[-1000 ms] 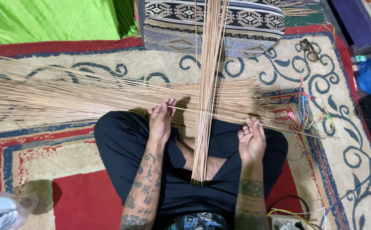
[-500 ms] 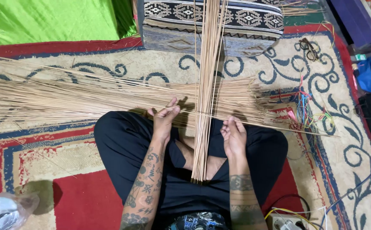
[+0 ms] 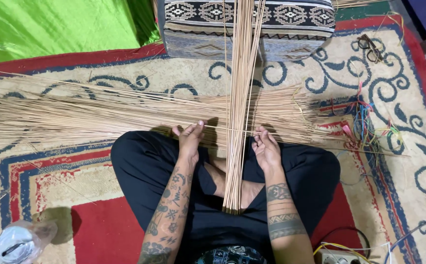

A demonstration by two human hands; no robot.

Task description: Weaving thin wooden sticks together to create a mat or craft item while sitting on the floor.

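Fingers of the left hand (image 3: 189, 138) and right hand (image 3: 266, 146) pinch one thin crosswise reed (image 3: 223, 128) across the upright reed bundle (image 3: 237, 122). It looks mid-weave; next calls for pressing it toward the 12 o'clock reed mat (image 3: 100, 115).

A person sits cross-legged on a patterned rug (image 3: 398, 98). The left hand (image 3: 189, 139) and right hand (image 3: 266, 149) rest on either side of an upright bundle of thin sticks (image 3: 237, 122) running between them from the lap. Both hands touch a spread of crosswise sticks (image 3: 100, 115) fanning far to the left. Beyond the hands lies a patterned cushion (image 3: 198, 24); coloured strings (image 3: 367, 124) lie right of the right hand
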